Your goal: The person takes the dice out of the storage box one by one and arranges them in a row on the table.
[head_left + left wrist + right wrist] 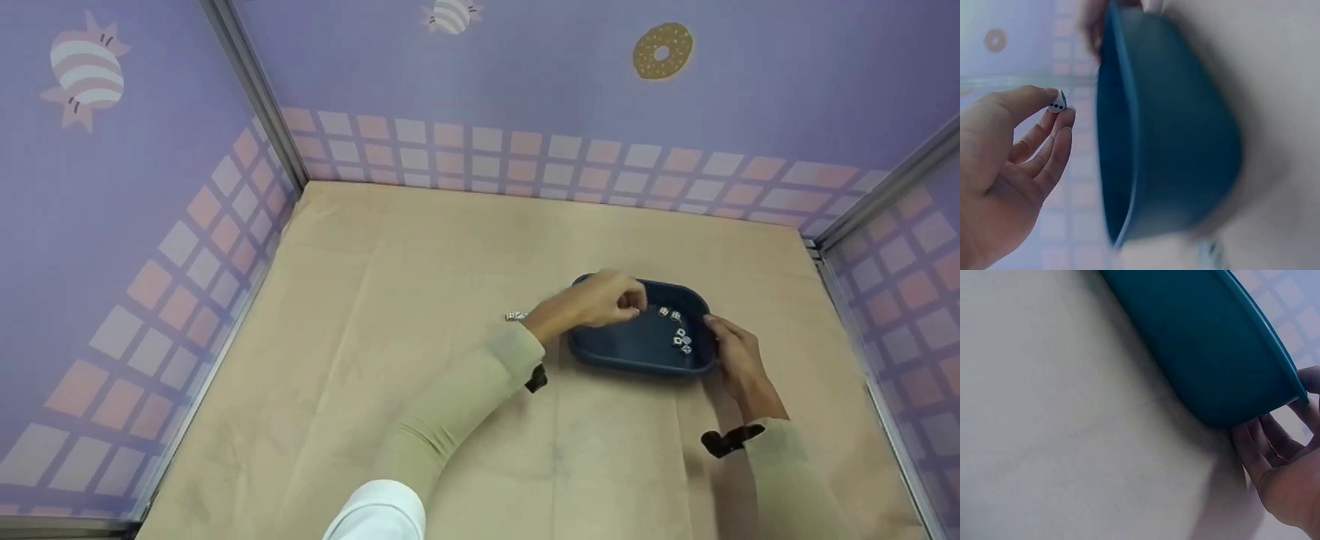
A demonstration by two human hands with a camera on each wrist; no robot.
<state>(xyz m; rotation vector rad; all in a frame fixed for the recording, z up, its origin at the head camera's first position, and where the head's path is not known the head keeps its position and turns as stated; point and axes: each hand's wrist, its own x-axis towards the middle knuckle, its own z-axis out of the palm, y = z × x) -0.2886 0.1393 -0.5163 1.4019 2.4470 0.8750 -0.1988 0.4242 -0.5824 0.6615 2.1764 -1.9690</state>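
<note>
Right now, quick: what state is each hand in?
Left hand: closed, pinching a die.
Right hand: closed, holding the blue tray at one end.

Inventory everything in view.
Tray: 1, navy, centre-right
Tray dice: ~6, white, right half
Loose dice: 2+, white, left of tray
Held die: 1, white, over tray
Cloth: 1, beige, worktop
Walls: 3, purple, back, sides
Doughnut print: 1, brown, back wall
Candy prints: 2, pink-white, left, back walls
Posts: 2, grey, back corners
Straps: 2, dark, wrists
Sleeves: 2, khaki, forearms
Upper sleeve: 1, white, left arm
Left grip: 1, bare, over tray
Right grip: 1, bare, tray rim
</note>
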